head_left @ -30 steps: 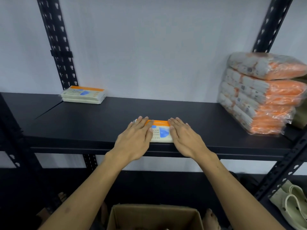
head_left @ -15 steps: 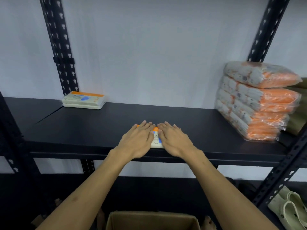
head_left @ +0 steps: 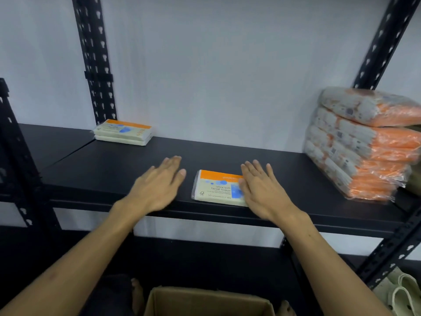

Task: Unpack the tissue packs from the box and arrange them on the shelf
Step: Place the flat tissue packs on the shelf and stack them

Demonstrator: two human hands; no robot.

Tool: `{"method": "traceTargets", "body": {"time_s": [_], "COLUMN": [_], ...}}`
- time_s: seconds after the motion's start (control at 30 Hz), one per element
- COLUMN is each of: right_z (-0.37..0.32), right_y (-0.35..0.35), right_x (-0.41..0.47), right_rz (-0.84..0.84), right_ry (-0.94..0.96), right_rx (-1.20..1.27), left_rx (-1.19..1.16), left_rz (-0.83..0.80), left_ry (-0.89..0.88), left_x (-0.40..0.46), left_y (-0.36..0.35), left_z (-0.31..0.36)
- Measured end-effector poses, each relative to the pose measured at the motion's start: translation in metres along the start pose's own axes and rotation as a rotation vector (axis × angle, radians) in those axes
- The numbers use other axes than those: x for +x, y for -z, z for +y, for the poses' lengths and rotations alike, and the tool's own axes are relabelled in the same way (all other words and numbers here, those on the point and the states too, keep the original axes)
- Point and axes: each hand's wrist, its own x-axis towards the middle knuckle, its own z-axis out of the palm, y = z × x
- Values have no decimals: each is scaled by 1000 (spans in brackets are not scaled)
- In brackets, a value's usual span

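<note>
Shelf front edge: tissue pack; right hand seemingly touching.

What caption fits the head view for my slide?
Open hands, left and right, flank a tissue pack on the black shelf.

One head-worn camera looks forward and down, close over the black shelf edge.

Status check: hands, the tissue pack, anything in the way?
Left hand open, off the pack. Right hand open, flat against tissue pack at front edge of shelf. Nothing blocking.
</note>
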Motion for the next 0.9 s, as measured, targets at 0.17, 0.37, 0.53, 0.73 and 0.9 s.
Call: {"method": "traceTargets", "body": {"time_s": [0.17, 0.37, 0.53, 0.73, 0.9], "right_z": [-30, -52, -82, -126, -150], "right_y": [-4, -16, -24, -37, -48], "right_x": [14, 47, 75, 118, 155], "right_rz": [-108, -236, -234, -192, -107], "right_ry": [119, 115, 179, 256, 270], "right_rx": [92, 64, 54, 17, 18], "left_rx": [74, 90, 95, 128, 131], "left_rz": [-46, -89, -136, -80, -75], "left_ry": [74, 196, 259, 290, 342], "left_x": [25, 56, 59, 55, 57], "left_y": [25, 40, 40, 25, 21], "left_z": [-57, -138, -168, -176, -178]}}
